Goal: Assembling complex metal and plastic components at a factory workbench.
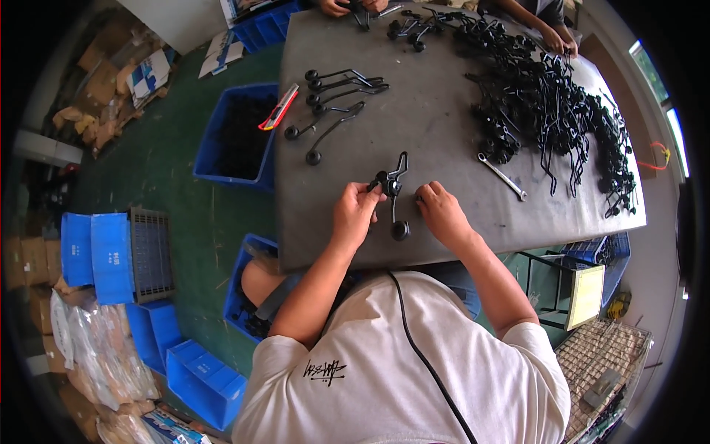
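Note:
My left hand (355,212) grips a black bent-rod bracket with round black wheels (394,194) over the near part of the grey-topped table (421,126). A bent loop of the bracket points away from me, and one wheel hangs toward me. Just right of it, my right hand (442,212) is closed in a pinch, apart from the bracket; what its fingertips hold is too small and hidden to name. Several similar black brackets (344,92) lie in a loose row at the left of the table. A combination wrench (503,177) rests right of my right hand.
A large tangled pile of black brackets (562,111) covers the table's right side. A red utility knife (279,108) sits at the left edge, beside a blue bin (259,174) of dark parts. Other people's hands (334,7) (556,38) work at the far edge. Blue crates (207,381) stand lower left.

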`<state>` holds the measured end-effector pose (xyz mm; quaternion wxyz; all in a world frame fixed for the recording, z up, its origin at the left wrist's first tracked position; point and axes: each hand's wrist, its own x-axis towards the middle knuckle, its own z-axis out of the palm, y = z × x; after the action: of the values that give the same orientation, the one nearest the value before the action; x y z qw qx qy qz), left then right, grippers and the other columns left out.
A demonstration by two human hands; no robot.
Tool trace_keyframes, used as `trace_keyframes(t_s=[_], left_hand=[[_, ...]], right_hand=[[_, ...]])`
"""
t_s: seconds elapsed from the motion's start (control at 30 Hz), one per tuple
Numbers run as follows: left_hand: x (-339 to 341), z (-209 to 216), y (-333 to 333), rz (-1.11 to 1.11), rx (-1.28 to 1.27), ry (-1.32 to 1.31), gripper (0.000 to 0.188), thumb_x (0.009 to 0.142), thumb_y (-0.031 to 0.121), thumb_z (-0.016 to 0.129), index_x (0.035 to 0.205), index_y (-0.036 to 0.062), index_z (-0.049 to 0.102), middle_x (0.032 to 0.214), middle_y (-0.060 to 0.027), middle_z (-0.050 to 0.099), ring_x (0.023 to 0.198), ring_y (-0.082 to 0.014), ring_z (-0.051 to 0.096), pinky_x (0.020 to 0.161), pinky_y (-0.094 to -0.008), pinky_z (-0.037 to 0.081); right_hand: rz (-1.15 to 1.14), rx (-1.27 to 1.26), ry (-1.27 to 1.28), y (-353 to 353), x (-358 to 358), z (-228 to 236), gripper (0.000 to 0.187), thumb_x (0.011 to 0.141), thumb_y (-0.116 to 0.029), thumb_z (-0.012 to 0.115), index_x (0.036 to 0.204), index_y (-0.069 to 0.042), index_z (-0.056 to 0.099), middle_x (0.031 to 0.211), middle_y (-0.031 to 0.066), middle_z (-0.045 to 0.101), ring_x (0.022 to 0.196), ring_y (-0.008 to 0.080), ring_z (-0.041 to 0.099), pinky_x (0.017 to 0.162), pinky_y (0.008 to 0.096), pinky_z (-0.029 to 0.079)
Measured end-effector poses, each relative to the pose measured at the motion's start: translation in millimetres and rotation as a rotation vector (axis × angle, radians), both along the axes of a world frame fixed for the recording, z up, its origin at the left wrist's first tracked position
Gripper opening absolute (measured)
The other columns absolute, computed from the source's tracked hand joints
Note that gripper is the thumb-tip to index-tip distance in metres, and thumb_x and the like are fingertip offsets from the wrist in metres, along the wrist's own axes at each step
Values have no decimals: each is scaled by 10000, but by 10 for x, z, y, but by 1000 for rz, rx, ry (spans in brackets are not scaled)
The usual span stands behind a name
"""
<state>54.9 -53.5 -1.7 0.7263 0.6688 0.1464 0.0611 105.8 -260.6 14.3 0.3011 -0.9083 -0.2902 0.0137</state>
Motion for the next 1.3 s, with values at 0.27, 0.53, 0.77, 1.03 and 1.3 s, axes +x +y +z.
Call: trace_keyframes(t_s=[0.27,0.53,0.77,1.03,1.3], left_hand=[[-38,75,-9,-32,17,82,332,979,303,684,1051,3,562,895,-67,726,592,-54,535,530,-207,432],[-16,111,-37,-31,38,124,300,961,263,711,1043,11,570,886,-51,726,620,-41,559,513,-211,438],[-17,36,-49,5,75,64,287,936,230,736,1011,3,578,823,-42,717,563,-50,553,488,-228,435],[-24,10,-64,12,61,65,306,935,238,740,1035,-4,581,830,-41,715,602,-52,577,503,-227,455],[-19,53,-62,18,87,69,287,947,229,725,1046,0,582,846,-37,717,619,-47,580,506,-228,456]], right_hand=[[-95,569,378,270,-73,244,169,914,-12,672,1073,5,617,1001,148,647,813,253,710,728,320,571],[4,389,115,246,-59,249,157,914,-34,661,1064,-16,618,974,169,629,824,351,667,709,407,541],[36,301,143,236,20,334,120,943,-117,647,1009,-26,605,926,178,618,825,393,632,713,451,519],[-89,302,-75,305,-44,316,327,1030,-295,522,871,-13,559,837,178,593,793,419,599,714,496,486],[-42,250,326,177,60,302,296,1026,-289,519,933,-22,605,906,188,614,858,404,614,776,465,488]])
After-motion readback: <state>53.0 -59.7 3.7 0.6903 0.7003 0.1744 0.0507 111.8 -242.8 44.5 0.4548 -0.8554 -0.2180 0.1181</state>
